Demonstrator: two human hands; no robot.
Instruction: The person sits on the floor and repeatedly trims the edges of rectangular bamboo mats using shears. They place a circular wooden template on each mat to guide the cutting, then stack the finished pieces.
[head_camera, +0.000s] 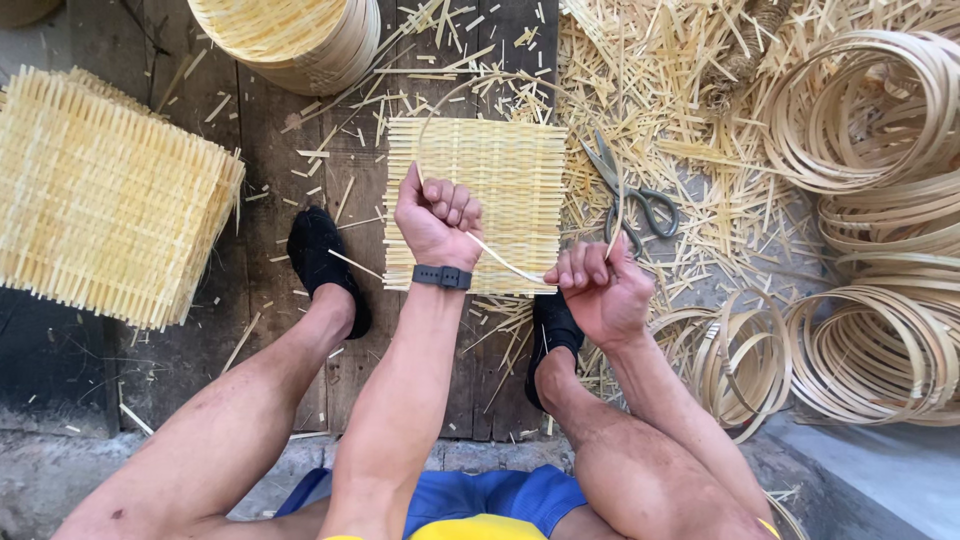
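Observation:
My left hand (437, 215) is closed in a fist around a thin bamboo strip (500, 262), which curves up into a loop above the hand and also runs down-right to my right hand (598, 285). My right hand grips the strip's other end, fingers curled. Both hands hover above a square woven bamboo mat (500, 170) lying on the wooden boards. A black watch (442, 277) sits on my left wrist. My feet in black shoes rest on either side of the mat's near edge.
Grey scissors (628, 197) lie right of the mat among bamboo offcuts. A stack of woven mats (100, 200) sits at the left. Coiled bamboo hoops (870, 110) pile up at the right, with more hoops (880, 350) below. A round basket stack (290, 35) stands at the top.

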